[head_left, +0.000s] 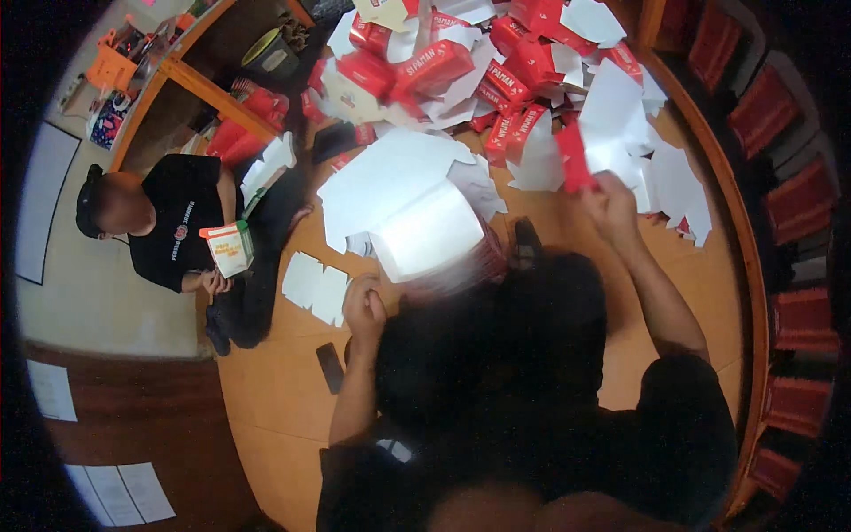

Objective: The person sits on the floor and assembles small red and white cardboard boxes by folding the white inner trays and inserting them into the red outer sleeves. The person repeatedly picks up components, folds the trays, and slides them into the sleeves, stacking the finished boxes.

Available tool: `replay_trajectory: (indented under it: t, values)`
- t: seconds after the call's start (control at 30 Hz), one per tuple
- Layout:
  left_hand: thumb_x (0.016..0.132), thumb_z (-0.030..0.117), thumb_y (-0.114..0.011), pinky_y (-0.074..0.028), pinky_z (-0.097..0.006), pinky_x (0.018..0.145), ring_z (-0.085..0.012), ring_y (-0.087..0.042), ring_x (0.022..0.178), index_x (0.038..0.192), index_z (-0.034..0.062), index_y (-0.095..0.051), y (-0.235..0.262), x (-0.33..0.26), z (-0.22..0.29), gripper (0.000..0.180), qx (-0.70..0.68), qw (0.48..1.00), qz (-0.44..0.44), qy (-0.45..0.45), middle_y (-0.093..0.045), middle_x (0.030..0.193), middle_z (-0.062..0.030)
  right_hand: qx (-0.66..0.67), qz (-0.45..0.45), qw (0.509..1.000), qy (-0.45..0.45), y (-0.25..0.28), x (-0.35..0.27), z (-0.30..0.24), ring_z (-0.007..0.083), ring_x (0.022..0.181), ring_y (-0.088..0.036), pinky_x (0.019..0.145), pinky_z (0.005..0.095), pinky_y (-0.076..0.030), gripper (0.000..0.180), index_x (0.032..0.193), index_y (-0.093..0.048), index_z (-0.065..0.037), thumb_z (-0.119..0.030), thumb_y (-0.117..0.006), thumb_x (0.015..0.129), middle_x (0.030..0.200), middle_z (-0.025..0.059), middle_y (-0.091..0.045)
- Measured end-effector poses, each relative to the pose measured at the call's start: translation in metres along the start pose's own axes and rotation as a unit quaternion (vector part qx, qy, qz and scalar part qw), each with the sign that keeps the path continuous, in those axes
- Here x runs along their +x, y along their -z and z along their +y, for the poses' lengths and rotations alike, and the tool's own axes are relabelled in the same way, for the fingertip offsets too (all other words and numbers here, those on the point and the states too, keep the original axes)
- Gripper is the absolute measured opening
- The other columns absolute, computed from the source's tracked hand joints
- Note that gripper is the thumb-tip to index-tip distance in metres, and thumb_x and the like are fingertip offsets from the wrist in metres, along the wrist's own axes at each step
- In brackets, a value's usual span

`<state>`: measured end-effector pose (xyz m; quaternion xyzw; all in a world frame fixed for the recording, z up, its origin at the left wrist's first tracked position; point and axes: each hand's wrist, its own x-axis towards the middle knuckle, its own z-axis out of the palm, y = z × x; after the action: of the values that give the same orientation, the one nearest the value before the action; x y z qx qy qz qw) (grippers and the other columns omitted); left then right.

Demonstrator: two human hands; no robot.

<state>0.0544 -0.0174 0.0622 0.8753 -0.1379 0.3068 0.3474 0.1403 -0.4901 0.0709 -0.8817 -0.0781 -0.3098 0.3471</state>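
Note:
My right hand (610,206) is out to the right, its fingers closed on a red-and-white cardboard food box (574,160); motion blurs the box's red side. White flaps behind it merge with the pile, so its full outline is unclear. My left hand (363,306) is curled shut by the lower left corner of a stack of flat box blanks (425,235), white side up. Whether its fingers grip a blank's edge is hidden. The stack's lower right edge is blurred, in front of my dark-clothed legs. Larger white blanks (372,182) lie beneath and behind it.
A big heap of folded red boxes (434,71) covers the floor ahead. At left a co-worker (182,222) sits holding a white-and-green box (230,248). A flat blank (315,288) and a dark phone (330,368) lie on the floor. Wooden shelving (753,293) lines the right.

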Motion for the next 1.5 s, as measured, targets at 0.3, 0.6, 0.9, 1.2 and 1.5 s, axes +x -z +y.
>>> replay_trajectory:
  t: [0.3, 0.6, 0.9, 1.2, 1.5]
  values:
    - [0.09, 0.035, -0.07, -0.047, -0.033, 0.093, -0.0194, -0.059, 0.104, 0.12, -0.0026, -0.058, 0.004, -0.082, 0.087, 0.049, -0.206, 0.951, -0.079, 0.217, -0.062, 0.116, -0.0092, 0.04, -0.31, 0.9, 0.304, 0.02, -0.109, -0.223, 0.0227, 0.097, -0.059, 0.084, 0.0464, -0.042, 0.018, 0.086, -0.065, -0.013, -0.023, -0.077, 0.077, 0.104, 0.0, -0.062]
    - [0.096, 0.013, -0.053, -0.047, -0.031, 0.095, -0.0208, -0.063, 0.1, 0.118, -0.0034, -0.063, 0.056, -0.089, 0.113, 0.029, -0.38, 0.845, 0.047, 0.374, -0.066, 0.112, -0.011, 0.499, -0.174, 0.78, -0.333, -0.004, -0.107, -0.216, 0.0203, 0.113, -0.054, 0.103, 0.0375, -0.039, 0.049, 0.133, -0.051, 0.0, -0.024, -0.067, 0.093, 0.118, 0.0105, -0.058]
    - [0.096, 0.041, -0.064, -0.044, -0.041, 0.101, -0.0267, -0.052, 0.121, 0.14, -0.0025, -0.043, 0.081, -0.118, 0.143, 0.065, -0.36, 0.733, -0.136, 0.561, -0.053, 0.134, -0.0165, 0.473, -0.308, 0.654, -0.504, 0.01, -0.157, -0.219, 0.0266, 0.129, -0.048, 0.11, 0.0394, -0.036, 0.059, 0.141, -0.044, 0.003, -0.037, -0.057, 0.099, 0.144, 0.0151, -0.047]
    - [0.091, 0.017, -0.066, -0.045, -0.039, 0.101, -0.0243, -0.054, 0.119, 0.141, 0.004, -0.041, 0.073, -0.061, 0.119, 0.058, -0.628, 0.748, -0.051, 0.209, -0.048, 0.137, -0.0111, 0.093, -0.286, 0.952, -0.056, -0.015, -0.084, -0.183, 0.0242, 0.088, -0.061, 0.078, 0.0361, -0.049, 0.021, 0.105, -0.063, 0.002, -0.012, -0.067, 0.09, 0.094, 0.0167, -0.064]
    - [0.079, 0.008, -0.065, -0.051, -0.041, 0.093, -0.0321, -0.06, 0.108, 0.109, 0.0052, -0.062, 0.039, 0.043, -0.01, 0.03, -0.02, 0.975, -0.184, -0.126, -0.062, 0.112, -0.0123, -0.009, -0.396, 0.916, -0.064, -0.092, 0.102, -0.188, 0.0149, 0.072, -0.066, 0.066, 0.0309, -0.052, 0.032, 0.11, -0.069, 0.003, -0.019, -0.069, 0.087, 0.088, 0.0103, -0.072]
